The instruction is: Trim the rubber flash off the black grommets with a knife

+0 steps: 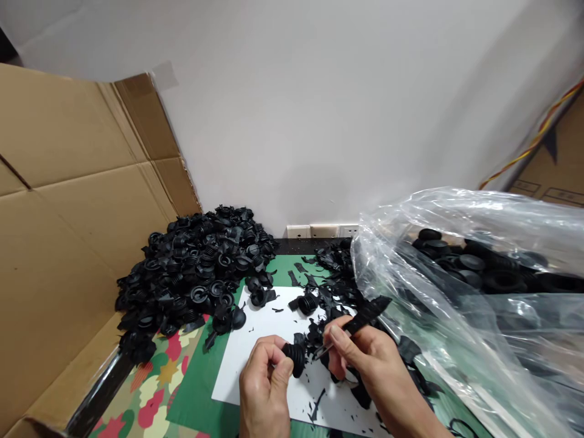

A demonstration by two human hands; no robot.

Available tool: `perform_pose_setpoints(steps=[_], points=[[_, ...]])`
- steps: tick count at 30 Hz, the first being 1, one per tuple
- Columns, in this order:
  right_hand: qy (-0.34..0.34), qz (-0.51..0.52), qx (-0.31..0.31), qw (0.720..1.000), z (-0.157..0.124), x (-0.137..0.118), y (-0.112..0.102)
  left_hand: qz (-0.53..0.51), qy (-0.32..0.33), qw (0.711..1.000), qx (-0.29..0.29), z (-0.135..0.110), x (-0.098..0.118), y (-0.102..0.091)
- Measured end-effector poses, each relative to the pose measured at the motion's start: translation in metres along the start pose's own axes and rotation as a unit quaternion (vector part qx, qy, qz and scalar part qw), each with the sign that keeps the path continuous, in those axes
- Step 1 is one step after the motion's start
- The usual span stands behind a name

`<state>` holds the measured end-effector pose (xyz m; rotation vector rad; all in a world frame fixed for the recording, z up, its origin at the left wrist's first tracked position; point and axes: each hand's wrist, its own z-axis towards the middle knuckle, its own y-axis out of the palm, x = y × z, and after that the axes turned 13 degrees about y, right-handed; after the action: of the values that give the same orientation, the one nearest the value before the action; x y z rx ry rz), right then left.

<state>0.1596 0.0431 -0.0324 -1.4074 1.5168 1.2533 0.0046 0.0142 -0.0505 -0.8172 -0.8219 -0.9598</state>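
My left hand [263, 382] is closed on a small black ribbed rubber part [294, 358], held just above a white sheet [249, 356]. My right hand [365, 365] grips a black-handled knife [365, 316] in a pinch, its blade tip pointing at the rubber part. Both hands work low in the middle of the view. Black rubber trimmings [328, 304] lie scattered on the sheet around the hands.
A large heap of black ribbed rubber parts [196, 267] sits at the left against a cardboard box wall [68, 207]. A clear plastic bag [465, 304] with more black parts fills the right. A green mat [196, 389] and a floral cloth [150, 395] cover the table.
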Motion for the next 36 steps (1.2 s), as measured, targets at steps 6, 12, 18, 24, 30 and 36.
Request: perform_pose_setpoints(steps=[6,12,18,24,30,36], points=[[0.012,0.003,-0.025,1.000,-0.002,-0.003,0.000,-0.007,-0.024,1.000,0.000,0.003,0.005,0.000],[0.072,-0.011,-0.064,0.995,0.000,0.004,0.009,-0.020,-0.006,1.000,0.000,0.005,0.008,0.000],[0.112,0.000,-0.086,0.990,0.001,0.016,0.021,-0.019,0.026,0.999,-0.020,0.006,0.010,0.000],[0.095,0.019,-0.054,0.994,0.003,0.014,0.019,-0.034,0.008,0.999,-0.018,0.008,0.008,-0.002],[0.085,0.016,-0.037,0.996,0.004,0.015,0.018,-0.052,0.002,0.999,0.016,0.007,0.007,0.001],[0.082,0.008,-0.040,0.996,0.004,0.016,0.020,-0.052,-0.005,0.998,0.031,0.007,0.007,0.001]])
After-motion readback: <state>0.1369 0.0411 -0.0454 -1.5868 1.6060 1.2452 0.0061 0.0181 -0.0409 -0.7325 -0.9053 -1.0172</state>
